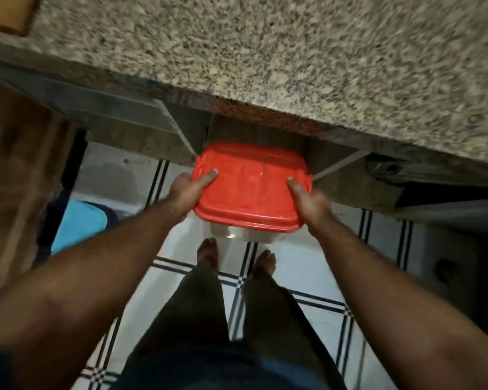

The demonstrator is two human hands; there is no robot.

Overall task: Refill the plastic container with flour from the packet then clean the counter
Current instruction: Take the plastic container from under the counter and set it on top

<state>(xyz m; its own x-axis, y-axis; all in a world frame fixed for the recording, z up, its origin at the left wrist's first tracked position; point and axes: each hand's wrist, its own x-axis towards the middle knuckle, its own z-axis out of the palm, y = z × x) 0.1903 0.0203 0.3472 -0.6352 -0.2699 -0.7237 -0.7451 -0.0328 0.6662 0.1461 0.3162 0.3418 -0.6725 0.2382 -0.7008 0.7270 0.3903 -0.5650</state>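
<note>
A clear plastic container with a red lid [251, 190] hangs in the air just below the front edge of the speckled granite counter [293, 52]. My left hand [190, 190] grips its left side with the thumb on the lid. On the right side, my right hand [307, 201] holds it the same way. The clear body shows only as a sliver under the lid's near edge, and its contents cannot be made out. No flour packet is in view.
Under the counter is a dark open shelf space [158, 119]. A blue lidded bin [79, 223] sits on the floor at the left beside a wooden panel [17, 178]. My bare feet stand on white tiles with black lines [307, 277].
</note>
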